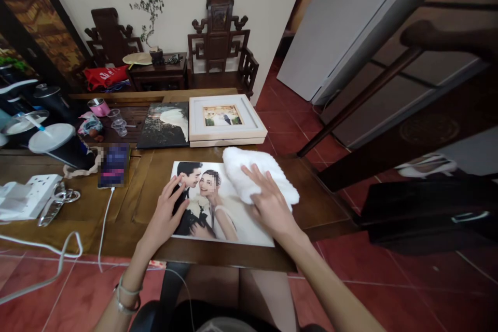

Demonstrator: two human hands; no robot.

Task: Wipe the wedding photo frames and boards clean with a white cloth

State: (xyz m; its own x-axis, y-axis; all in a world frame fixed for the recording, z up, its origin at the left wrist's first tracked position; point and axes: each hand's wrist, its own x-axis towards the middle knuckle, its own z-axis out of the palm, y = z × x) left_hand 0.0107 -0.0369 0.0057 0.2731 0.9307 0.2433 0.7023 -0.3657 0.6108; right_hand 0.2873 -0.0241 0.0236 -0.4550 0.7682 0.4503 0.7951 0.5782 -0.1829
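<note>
A wedding photo print (221, 218) of a couple lies flat near the table's front edge. My left hand (167, 210) rests on its left edge with the fingers spread. Over the photo's upper right corner, and past it onto the wood, lies a folded white fluffy cloth (280, 181). My right hand (272, 207) presses on this cloth from above, its fingers stretched out and apart; the cloth is not gripped. Part of the photo's right side is hidden beneath the cloth and hand.
Behind the photo are a dark photo panel (163, 127) and a white picture frame (196, 119) on the wooden table (151, 218). To the left sit a charging phone (112, 165), a lidded cup (62, 148), a clear hair claw (58, 202) and a power strip (39, 194).
</note>
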